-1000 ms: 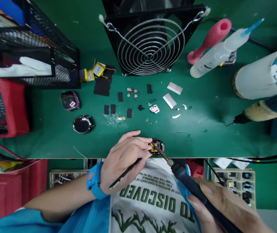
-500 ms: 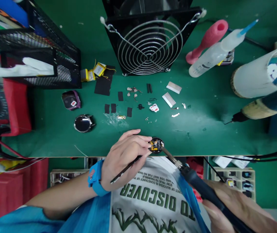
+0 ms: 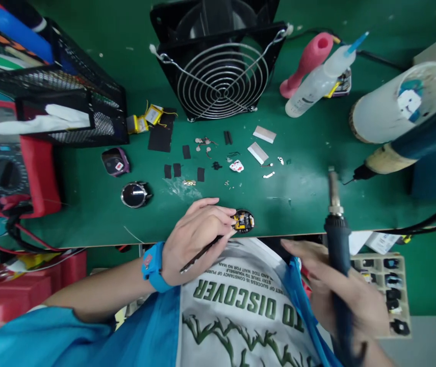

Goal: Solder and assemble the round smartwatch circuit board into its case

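At the front edge of the green bench, a round opened watch body (image 3: 245, 220) shows its yellow and black inner parts. My left hand (image 3: 197, 232) is closed at its left side, fingertips touching or very near the rim. Pinched in that hand is a pair of dark tweezers (image 3: 198, 256), its rear end sticking out below the thumb; the tips are hidden by the fingers. Well to the right, my right hand (image 3: 355, 290), smeared by motion, grips the dark handle of a soldering iron (image 3: 337, 234). Its metal tip points up and stands apart from the watch body.
Behind the watch lie black pads (image 3: 177, 169), silver strips (image 3: 264, 134) and several tiny parts. A caged fan (image 3: 223, 76) stands at the back. Right are a bottle (image 3: 307, 97), a white tub (image 3: 374, 112) and an electric screwdriver (image 3: 393, 153); left, a multimeter (image 3: 7, 168) and mesh organizer (image 3: 105, 114).
My right hand has drawn the soldering iron away from the watch body, to the right, and turned it upright. My left hand keeps its hold beside the watch. The view has shifted slightly.
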